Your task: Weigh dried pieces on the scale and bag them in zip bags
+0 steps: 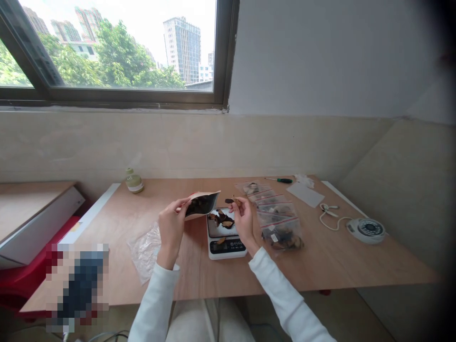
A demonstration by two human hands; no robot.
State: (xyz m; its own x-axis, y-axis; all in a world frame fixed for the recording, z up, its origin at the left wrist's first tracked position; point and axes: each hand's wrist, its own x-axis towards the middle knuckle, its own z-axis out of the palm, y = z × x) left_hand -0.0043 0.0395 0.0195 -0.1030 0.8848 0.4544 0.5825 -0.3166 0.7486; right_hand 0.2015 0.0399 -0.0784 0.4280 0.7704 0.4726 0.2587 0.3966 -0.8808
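My left hand [173, 228] grips the edge of a pouch [202, 205] with a tan outside and a dark inside, its mouth tilted to the right. In the fingers of my right hand [245, 219] are dark brown dried pieces [231, 201], pinched just above a white digital kitchen scale [213, 252]. More dried brown pieces [223, 219] lie on the scale's platform, and one small piece [221, 240] rests on its display panel. What exactly these dried pieces are, I cannot make out.
Right of the scale lie several zip bags [280, 213] of dried pieces. Beyond are a screwdriver [284, 180], a white sheet [305, 194] and a round white device [366, 230] with a cable. A crumpled plastic bag [144, 251] and a greenish bottle [134, 182] are at left.
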